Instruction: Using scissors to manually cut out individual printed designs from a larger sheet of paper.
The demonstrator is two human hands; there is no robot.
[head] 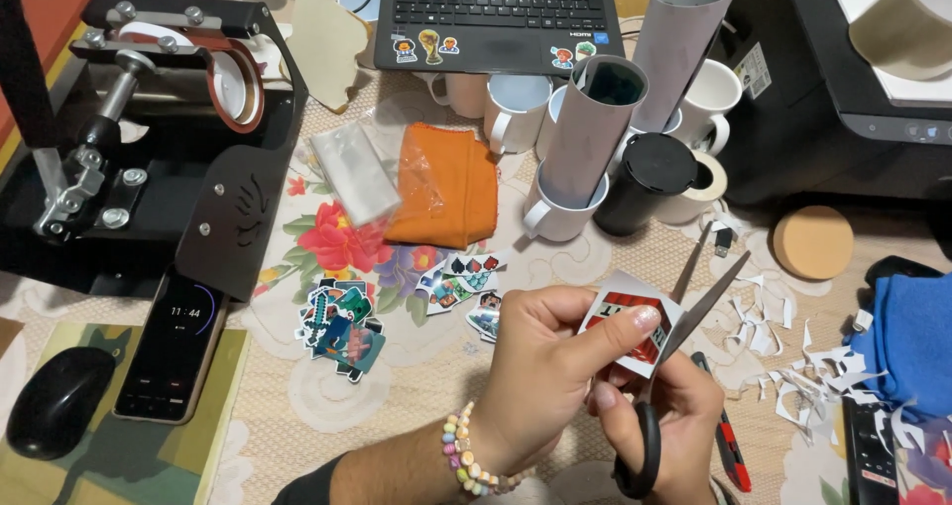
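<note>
Head view: printed sticker sheet (635, 332) pinched in left hand (555, 366) above the table, tilted toward the open blades so they bite its edge. Right hand (669, 426) gripped through scissors (684, 317) handles. Paper trimmings (783, 356) right, cut stickers (342, 327) left.

Mugs (555, 208) and tall tubes (593, 128) are crowding the far middle of the tabletop (416, 406). A big black press (149, 138) is blocking the far left corner. Bare cloth is lying open near the sticker pile (342, 327).
</note>
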